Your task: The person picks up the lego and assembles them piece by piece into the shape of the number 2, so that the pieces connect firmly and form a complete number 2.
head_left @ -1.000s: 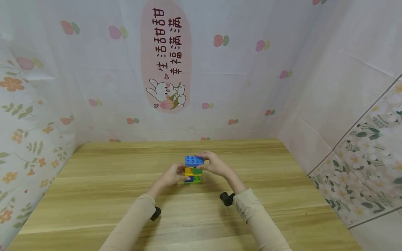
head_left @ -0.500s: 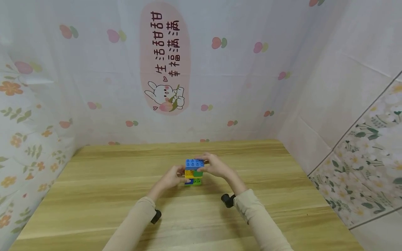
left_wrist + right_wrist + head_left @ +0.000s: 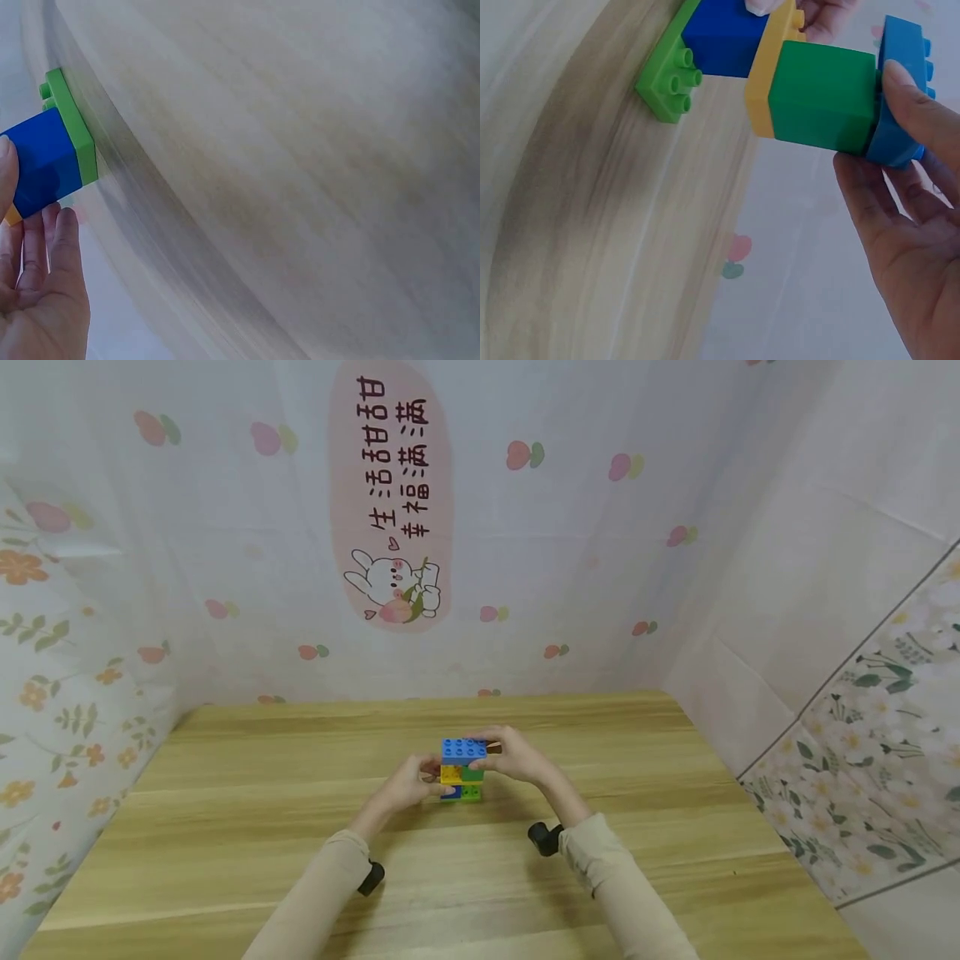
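A stack of toy building blocks stands on the table. At its bottom is a light green studded plate [image 3: 667, 90], bearing a dark blue block [image 3: 49, 157]. Above that lies a yellow plate [image 3: 450, 781], with a green block [image 3: 825, 97] on its right part. The topmost piece is a lighter blue eight-stud brick [image 3: 461, 752], set on the green block and overhanging the yellow plate's left part. My left hand [image 3: 408, 783] pinches the dark blue block low on the left side. At the top right, my right hand [image 3: 519, 757] grips the lighter blue brick between thumb and fingers.
The wooden table [image 3: 225, 827] extends around the stack. A patterned curtain [image 3: 555, 568] hangs behind it, with floral sheets [image 3: 885, 760] at the sides. Black wrist devices [image 3: 543, 838] sit on both forearms.
Hardly anything differs. Both hands keep their holds on the same blocks, and the head view shifts slightly.
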`<state>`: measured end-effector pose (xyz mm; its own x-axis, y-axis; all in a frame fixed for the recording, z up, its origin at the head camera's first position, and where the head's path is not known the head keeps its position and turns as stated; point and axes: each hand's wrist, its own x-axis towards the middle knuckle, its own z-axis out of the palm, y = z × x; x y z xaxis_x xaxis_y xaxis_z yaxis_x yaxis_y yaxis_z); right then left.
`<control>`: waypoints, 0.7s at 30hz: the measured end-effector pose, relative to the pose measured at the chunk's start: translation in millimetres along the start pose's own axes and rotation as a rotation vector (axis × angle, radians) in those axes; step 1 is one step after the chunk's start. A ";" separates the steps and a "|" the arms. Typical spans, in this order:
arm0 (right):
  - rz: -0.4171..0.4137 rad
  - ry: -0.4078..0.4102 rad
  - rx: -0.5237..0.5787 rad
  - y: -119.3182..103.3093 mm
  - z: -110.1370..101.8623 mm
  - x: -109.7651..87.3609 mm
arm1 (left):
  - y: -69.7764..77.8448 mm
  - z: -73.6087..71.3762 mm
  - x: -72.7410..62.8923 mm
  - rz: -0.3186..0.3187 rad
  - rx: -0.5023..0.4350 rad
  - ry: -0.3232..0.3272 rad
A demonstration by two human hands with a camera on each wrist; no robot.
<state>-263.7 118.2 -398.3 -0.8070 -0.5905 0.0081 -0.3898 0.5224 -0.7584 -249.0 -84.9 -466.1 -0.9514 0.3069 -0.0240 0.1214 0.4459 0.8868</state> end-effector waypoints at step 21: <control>0.023 0.000 -0.033 -5.9 -2.0 2.0 | -1.2 0.7 -3.5 -0.003 -0.041 0.025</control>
<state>-263.8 115.2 -392.6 -0.8158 -0.5782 -0.0091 -0.3858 0.5560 -0.7362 -245.6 -86.0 -467.5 -0.9587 0.2841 -0.0157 0.1073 0.4121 0.9048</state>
